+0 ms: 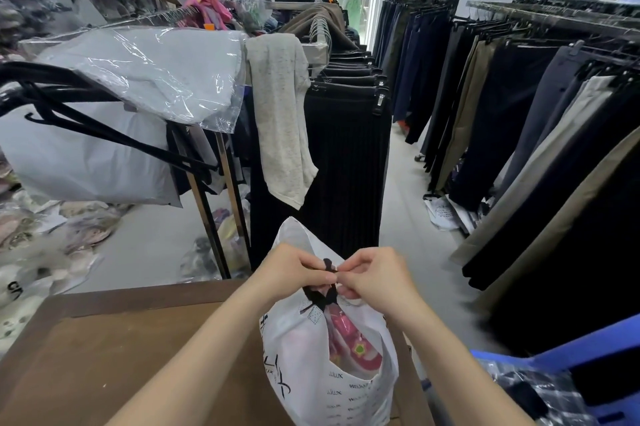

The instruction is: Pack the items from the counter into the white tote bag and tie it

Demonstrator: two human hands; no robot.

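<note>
Clothing racks all around, and on the brown counter (pixel 104 356) our white tote bag (pixel 311 384) stands packed, pink items (pixel 346 339) showing. Left hand (pixel 287 269) and right hand (pixel 377 278) both pinch the black ribbon (pixel 327 287) at its mouth, knotting it closed.

Upright filled white tote bag (pixel 311 373), black ties (pixel 327 290)

The brown wooden surface (pixel 104 349) holds one thing, a white tote bag (pixel 311 373). The bag stands upright near the right edge of the surface. The rest of the top looks bare.
</note>
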